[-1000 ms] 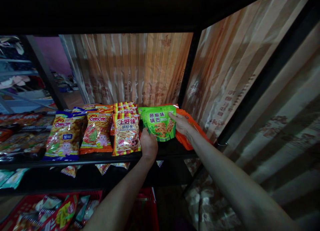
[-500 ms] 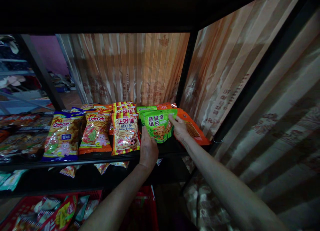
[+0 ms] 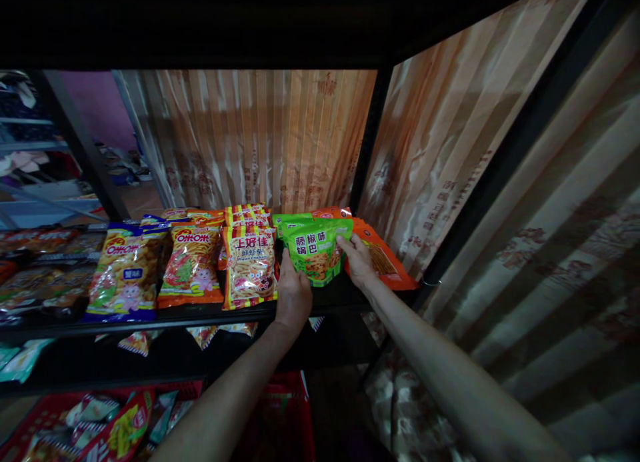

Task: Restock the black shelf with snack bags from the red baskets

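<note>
One green pouch (image 3: 317, 254) sits between an upright, half-open left hand (image 3: 294, 293) and right hand (image 3: 360, 263) pinching its corner.

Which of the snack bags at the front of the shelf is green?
The one between both hands: the front green bag, right of the red-and-yellow bag.

A bright green snack pouch (image 3: 316, 252), with white lettering and a printed food picture, is upright at the black shelf (image 3: 340, 301), front outward, between the left hand (image 3: 294, 292) and right hand (image 3: 359, 262), which pinches its upper corner.
</note>
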Action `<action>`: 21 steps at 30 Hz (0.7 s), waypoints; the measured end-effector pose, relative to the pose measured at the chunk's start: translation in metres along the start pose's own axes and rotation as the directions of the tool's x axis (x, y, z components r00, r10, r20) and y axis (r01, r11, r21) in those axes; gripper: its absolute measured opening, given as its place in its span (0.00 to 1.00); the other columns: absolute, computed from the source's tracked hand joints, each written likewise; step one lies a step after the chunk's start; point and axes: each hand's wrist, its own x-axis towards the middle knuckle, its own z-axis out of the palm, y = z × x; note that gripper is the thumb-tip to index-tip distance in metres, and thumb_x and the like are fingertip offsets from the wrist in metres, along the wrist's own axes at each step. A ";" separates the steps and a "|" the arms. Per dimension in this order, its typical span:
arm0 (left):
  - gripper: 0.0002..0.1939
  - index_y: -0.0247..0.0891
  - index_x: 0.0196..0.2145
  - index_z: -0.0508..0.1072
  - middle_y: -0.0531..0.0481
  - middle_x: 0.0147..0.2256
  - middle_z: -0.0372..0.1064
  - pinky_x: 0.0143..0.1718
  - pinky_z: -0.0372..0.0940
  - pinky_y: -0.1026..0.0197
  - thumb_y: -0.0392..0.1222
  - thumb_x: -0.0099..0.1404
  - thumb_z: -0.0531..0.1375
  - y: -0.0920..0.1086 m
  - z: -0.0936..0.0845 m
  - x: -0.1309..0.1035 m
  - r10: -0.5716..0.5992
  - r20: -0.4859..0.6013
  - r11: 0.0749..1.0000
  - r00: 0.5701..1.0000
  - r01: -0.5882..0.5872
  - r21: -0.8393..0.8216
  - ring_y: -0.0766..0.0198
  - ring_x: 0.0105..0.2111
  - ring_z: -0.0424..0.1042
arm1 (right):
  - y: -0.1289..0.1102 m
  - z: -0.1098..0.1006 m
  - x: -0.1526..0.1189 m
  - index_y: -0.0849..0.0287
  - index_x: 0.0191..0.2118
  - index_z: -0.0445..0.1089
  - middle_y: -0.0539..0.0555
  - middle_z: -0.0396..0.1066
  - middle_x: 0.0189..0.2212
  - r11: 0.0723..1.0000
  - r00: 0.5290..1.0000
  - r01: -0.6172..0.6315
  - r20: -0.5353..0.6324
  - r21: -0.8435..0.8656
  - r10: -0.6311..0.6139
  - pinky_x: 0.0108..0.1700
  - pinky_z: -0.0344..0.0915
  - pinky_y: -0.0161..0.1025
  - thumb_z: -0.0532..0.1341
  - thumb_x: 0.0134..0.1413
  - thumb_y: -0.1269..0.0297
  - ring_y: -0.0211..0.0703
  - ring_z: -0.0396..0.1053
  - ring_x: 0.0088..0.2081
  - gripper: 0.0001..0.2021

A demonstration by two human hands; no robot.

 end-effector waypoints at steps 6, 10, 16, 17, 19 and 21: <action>0.32 0.17 0.60 0.53 0.27 0.59 0.55 0.62 0.51 0.55 0.31 0.58 0.50 0.003 -0.002 0.011 -0.020 0.031 1.000 0.999 0.021 -0.002 0.53 0.61 0.54 | -0.014 -0.002 0.007 0.53 0.36 0.70 0.50 0.76 0.37 1.000 1.000 -0.004 0.005 -0.011 0.004 0.45 0.67 0.41 0.69 0.37 0.53 0.44 0.72 0.40 0.18; 0.32 0.18 0.60 0.53 0.27 0.59 0.55 0.61 0.52 0.52 0.31 0.58 0.50 0.004 -0.003 0.012 -0.030 0.038 0.999 0.999 0.029 0.015 0.52 0.61 0.55 | -0.014 -0.003 0.013 0.55 0.33 0.72 0.50 0.76 0.32 0.998 0.996 -0.062 0.062 0.015 0.061 0.43 0.69 0.42 0.70 0.36 0.52 0.45 0.73 0.37 0.17; 0.31 0.20 0.60 0.53 0.29 0.60 0.54 0.60 0.55 0.54 0.31 0.59 0.49 0.000 0.002 0.009 0.016 0.041 1.000 0.999 -0.017 0.024 0.54 0.60 0.56 | -0.004 0.008 0.025 0.57 0.32 0.71 0.49 0.76 0.27 0.993 0.994 -0.109 0.026 0.034 0.108 0.37 0.70 0.40 0.68 0.38 0.51 0.43 0.73 0.31 0.17; 0.30 0.19 0.60 0.53 0.29 0.60 0.54 0.60 0.55 0.53 0.32 0.60 0.48 -0.001 0.004 0.009 0.024 0.037 0.999 0.999 -0.026 0.034 0.54 0.60 0.56 | -0.004 0.010 0.028 0.57 0.31 0.70 0.49 0.75 0.26 0.992 0.992 -0.123 0.023 0.031 0.122 0.36 0.70 0.40 0.68 0.38 0.52 0.43 0.73 0.30 0.16; 0.30 0.18 0.60 0.53 0.28 0.59 0.55 0.60 0.54 0.52 0.32 0.60 0.48 -0.003 0.007 0.010 0.039 0.025 0.998 0.999 -0.041 0.049 0.54 0.60 0.56 | -0.002 0.015 0.036 0.57 0.30 0.70 0.48 0.75 0.25 0.990 0.989 -0.144 0.022 0.015 0.143 0.34 0.70 0.39 0.67 0.40 0.55 0.42 0.73 0.27 0.13; 0.29 0.19 0.59 0.54 0.28 0.59 0.56 0.60 0.54 0.50 0.31 0.60 0.47 -0.005 0.010 0.010 0.059 0.019 0.997 0.998 -0.060 0.055 0.53 0.60 0.56 | 0.000 0.018 0.044 0.58 0.30 0.70 0.48 0.75 0.24 0.989 0.988 -0.151 0.014 -0.005 0.151 0.32 0.70 0.38 0.66 0.42 0.59 0.40 0.72 0.26 0.10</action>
